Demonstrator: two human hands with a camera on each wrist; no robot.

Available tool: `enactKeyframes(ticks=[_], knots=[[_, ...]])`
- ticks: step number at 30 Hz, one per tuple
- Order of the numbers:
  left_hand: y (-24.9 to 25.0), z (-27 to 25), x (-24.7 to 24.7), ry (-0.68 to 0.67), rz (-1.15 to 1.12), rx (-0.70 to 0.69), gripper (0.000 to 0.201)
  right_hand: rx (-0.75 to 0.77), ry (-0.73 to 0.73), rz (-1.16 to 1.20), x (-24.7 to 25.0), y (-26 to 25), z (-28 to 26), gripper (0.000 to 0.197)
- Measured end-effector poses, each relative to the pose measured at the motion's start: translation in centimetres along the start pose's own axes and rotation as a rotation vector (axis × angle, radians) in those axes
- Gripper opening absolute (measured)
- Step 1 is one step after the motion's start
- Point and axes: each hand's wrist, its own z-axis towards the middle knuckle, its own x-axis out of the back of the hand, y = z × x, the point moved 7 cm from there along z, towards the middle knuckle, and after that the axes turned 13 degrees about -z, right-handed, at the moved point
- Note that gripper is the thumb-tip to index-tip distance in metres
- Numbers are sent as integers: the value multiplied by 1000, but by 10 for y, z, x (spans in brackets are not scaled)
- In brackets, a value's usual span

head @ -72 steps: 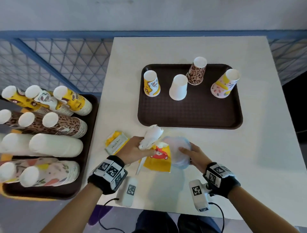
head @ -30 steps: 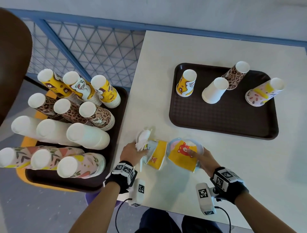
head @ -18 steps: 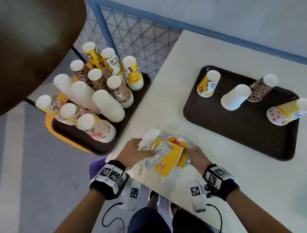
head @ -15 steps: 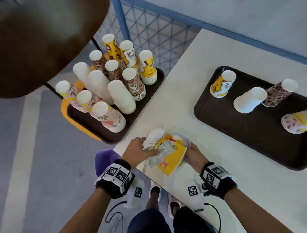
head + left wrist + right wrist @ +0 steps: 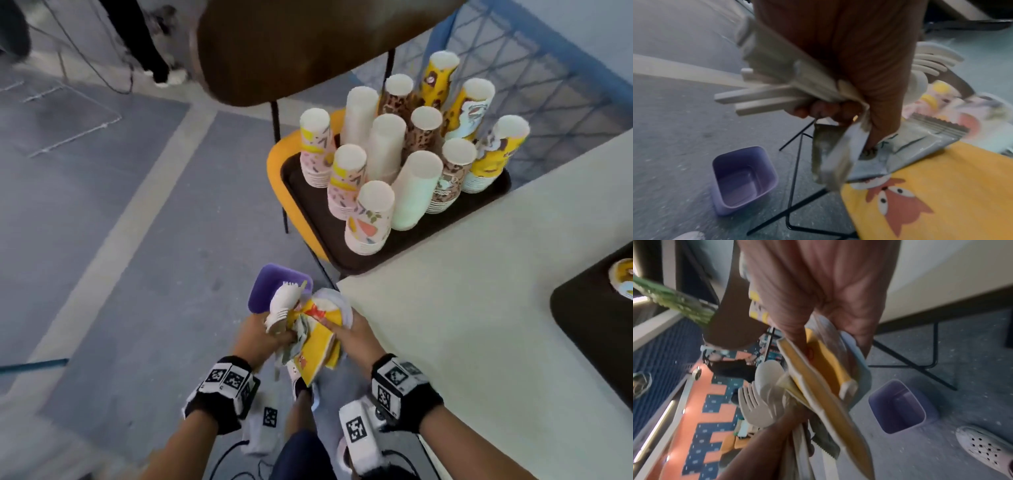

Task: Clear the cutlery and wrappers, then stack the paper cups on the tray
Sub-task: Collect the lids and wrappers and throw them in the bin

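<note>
My left hand [image 5: 265,337] grips a bundle of white plastic cutlery [image 5: 282,305] and a grey wrapper [image 5: 906,146]. Fork tines and handles [image 5: 764,95] stick out of the fist. My right hand [image 5: 352,334] pinches the yellow wrappers [image 5: 317,346] together with a clear plastic lid [image 5: 337,301]. Both hands are pressed together just off the table's [image 5: 479,325] left corner, over the floor. A purple bin [image 5: 262,291] stands on the floor below them, seen empty in the left wrist view [image 5: 742,180]. The brown tray [image 5: 596,329] and one cup [image 5: 623,277] show at the right edge.
A second tray of stacked paper cups [image 5: 394,164] rests on a yellow chair left of the table. A brown chair back [image 5: 291,44] hangs over the top. Black chair legs [image 5: 795,170] stand beside the bin. My shoe [image 5: 986,449] is near it.
Both hands have carried the cutlery, wrappers and lid from the table's front corner off its edge to above the purple bin. The head view has swung left.
</note>
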Motion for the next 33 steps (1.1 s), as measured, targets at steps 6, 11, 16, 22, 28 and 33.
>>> enactKeyframes(ticks=[6,11,16,22,28,33], knots=[[-54,65,64,175,-202,121,27,-37,-98,-140,-84,-10,84,37],[-100,142,84,188,-284,230,18,-150,-116,-51,-133,2,162,32],[-145,223,86,151,-235,237,34,-215,-81,-66,-161,38,239,43],[-199,291,65,120,-140,260,25,-273,-83,-27,-174,89,300,34],[-255,343,31,80,-30,321,30,-259,-140,71,-191,136,342,11],[-289,367,3,27,26,361,37,-398,-106,230,-203,187,364,31]])
